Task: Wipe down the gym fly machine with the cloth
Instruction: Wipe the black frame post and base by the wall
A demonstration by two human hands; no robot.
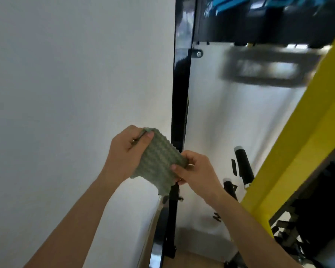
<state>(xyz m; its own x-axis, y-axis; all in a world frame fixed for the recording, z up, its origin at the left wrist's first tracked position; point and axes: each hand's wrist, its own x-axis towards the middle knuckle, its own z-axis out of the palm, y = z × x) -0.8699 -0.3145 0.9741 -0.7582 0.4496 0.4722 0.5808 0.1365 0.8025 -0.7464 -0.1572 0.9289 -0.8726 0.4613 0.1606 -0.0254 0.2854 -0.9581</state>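
A grey-green waffle-textured cloth point(160, 161) is held between both hands in mid-air, in front of a white wall. My left hand point(126, 151) grips its upper left corner, thumb on top. My right hand point(195, 171) pinches its right edge. Just behind the cloth rises the glossy black upright post point(180, 97) of the fly machine. A thick yellow frame beam point(302, 144) slants up along the right side. Two black foam-grip handles point(244, 167) with pale end caps stand between the post and the beam.
A blurred grey metal handle point(267, 68) hangs at the upper right under a dark housing with blue markings point(259, 18). The post's black base point(161, 238) meets a tan floor at the bottom. Dark machine parts point(307, 219) fill the lower right.
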